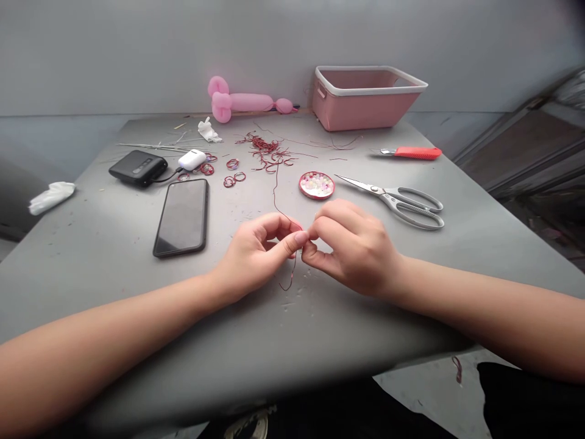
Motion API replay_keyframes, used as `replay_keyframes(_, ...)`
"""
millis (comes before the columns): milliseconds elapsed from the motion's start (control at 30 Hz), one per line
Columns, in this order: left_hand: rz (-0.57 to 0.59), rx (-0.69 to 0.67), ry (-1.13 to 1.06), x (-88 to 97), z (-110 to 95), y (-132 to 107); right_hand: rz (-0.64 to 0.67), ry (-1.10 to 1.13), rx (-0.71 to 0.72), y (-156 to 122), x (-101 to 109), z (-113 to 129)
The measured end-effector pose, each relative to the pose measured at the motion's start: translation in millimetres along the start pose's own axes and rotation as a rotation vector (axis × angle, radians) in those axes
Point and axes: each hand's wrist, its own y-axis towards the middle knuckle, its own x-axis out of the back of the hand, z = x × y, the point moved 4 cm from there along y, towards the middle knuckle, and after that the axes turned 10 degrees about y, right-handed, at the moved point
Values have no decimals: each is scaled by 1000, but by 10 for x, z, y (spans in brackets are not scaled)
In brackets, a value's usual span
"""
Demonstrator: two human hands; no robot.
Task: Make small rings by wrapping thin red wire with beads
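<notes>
My left hand (269, 247) pinches a thin dark red cord (275, 194) between thumb and forefinger. One length of it runs up toward a tangle of red cord pieces (265, 149), and a curled end hangs below the fingers. Against the left fingertips, my right hand (350, 244) is closed in a pinch at the same spot on the cord. What exactly sits between the fingertips is hidden. Just beyond the hands stands a small round red dish of pale and pink beads (317, 185). Silver-grey scissors (395, 200) lie to the right, blades partly closed.
A black phone (181, 217), a black power bank (138, 167) and a white earbud case (192, 160) lie left. Several red cord rings (233, 164) are nearby. Farther back are a pink balloon shape (249, 102), a pink bin (365, 110) and a red utility knife (417, 153).
</notes>
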Motion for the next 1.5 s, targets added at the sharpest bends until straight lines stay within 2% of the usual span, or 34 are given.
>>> replay_keyframes(100,-38,61,-12,35,1,-3,54,318,-224,24,8,-119)
replay_keyframes(200,-47,108,-69,73,33,10,192,771,-640,26,-58,-277)
replay_keyframes(267,-40,121,-131,92,63,28,257,982,-878,9,-102,-340)
replay_keyframes(333,-33,133,-195,106,93,45,291,1086,-986,2,-130,-371)
replay_keyframes(400,-18,149,-247,112,115,56,317,1139,-1003,-3,-153,-383)
replay_keyframes(500,9,160,-286,110,121,58,321,1141,-973,-16,-174,-385)
replay_keyframes(700,37,161,-248,92,98,55,270,1044,-812,1,-125,-322)
replay_keyframes(867,114,144,-257,45,58,46,261,1080,-786,4,-123,-288)
replay_keyframes(933,148,153,-271,27,41,40,241,1067,-725,14,-115,-278)
replay_keyframes(1000,192,174,-252,11,25,36,189,924,-567,46,-62,-264)
replay_keyframes(1100,257,203,-183,-3,0,36,154,558,-281,86,44,-230)
replay_keyframes(1167,288,217,-155,-7,-16,37,186,378,-158,89,79,-230)
replay_keyframes(1233,310,230,-156,-12,-29,34,198,298,-69,80,100,-245)
replay_keyframes(1333,334,240,-154,-22,-47,21,158,251,14,63,110,-260)
replay_keyframes(1500,360,209,-131,-27,-53,12,199,196,-53,45,46,-273)
